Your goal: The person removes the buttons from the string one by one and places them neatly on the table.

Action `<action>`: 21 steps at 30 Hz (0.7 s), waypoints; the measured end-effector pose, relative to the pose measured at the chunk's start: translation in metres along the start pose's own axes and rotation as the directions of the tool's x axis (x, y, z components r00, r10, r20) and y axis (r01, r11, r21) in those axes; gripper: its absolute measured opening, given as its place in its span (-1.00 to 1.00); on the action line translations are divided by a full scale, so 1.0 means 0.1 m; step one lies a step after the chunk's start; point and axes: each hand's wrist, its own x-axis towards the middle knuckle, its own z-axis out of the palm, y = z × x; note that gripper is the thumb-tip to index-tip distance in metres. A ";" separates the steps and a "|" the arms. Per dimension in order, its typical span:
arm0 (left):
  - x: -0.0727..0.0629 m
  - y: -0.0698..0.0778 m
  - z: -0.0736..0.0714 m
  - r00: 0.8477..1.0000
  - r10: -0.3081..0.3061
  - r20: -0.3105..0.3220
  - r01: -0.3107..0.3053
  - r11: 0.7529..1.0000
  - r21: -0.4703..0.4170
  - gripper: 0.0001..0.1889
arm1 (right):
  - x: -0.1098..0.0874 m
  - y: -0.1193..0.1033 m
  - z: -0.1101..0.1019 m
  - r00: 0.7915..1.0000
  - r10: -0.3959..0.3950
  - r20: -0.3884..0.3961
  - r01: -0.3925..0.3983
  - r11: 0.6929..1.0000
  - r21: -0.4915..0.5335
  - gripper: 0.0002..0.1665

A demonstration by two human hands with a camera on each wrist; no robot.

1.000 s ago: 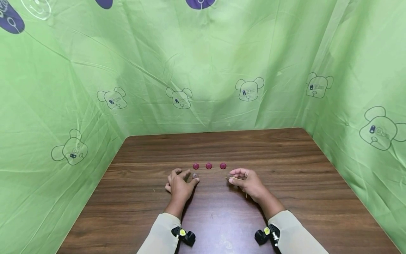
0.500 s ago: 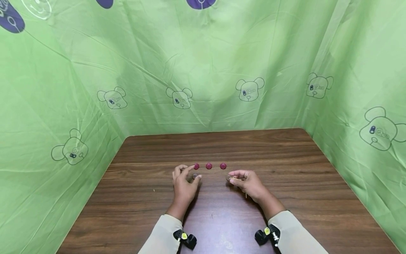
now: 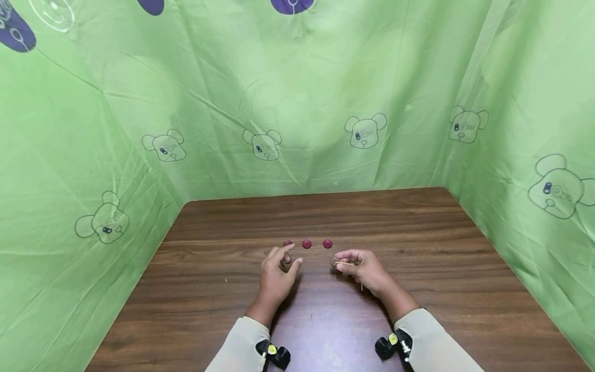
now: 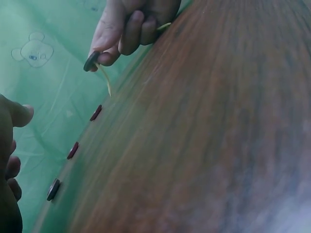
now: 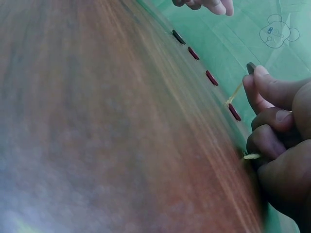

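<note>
My right hand pinches a dark round button between thumb and fingertips. A pale yellow thread hangs from that button, and a short end shows lower down by the curled fingers. My left hand is over the table with thumb and forefinger spread apart, nothing between them. A second dark button lies on the table under the left fingers, partly hidden in the head view. Behind the hands runs a row of three magenta buttons; the left forefinger overlaps the leftmost one in the head view.
The brown wood-grain table reaches back to a green printed curtain, which also surrounds its sides. A tiny pale scrap lies left of the left hand. Each sleeve cuff carries a small black camera.
My left hand has shifted right and forward, its forefinger now reaching over the leftmost magenta button. The right hand keeps its place, and the button in it has turned slightly.
</note>
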 end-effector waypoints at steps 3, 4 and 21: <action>-0.01 0.02 0.01 1.000 0.006 0.008 -0.005 1.000 -0.026 -0.58 | 0.00 0.01 0.01 1.000 0.002 0.011 -0.003 1.000 0.014 -0.59; -0.02 0.02 0.00 1.000 0.004 0.012 -0.003 0.999 -0.039 -0.58 | 0.00 0.01 0.01 1.000 0.005 0.016 -0.005 1.000 0.020 -0.60; -0.04 0.12 0.03 0.978 0.004 0.209 0.024 0.991 -0.130 -0.67 | 0.02 0.03 0.00 1.000 0.002 0.015 -0.002 1.000 -0.012 -0.67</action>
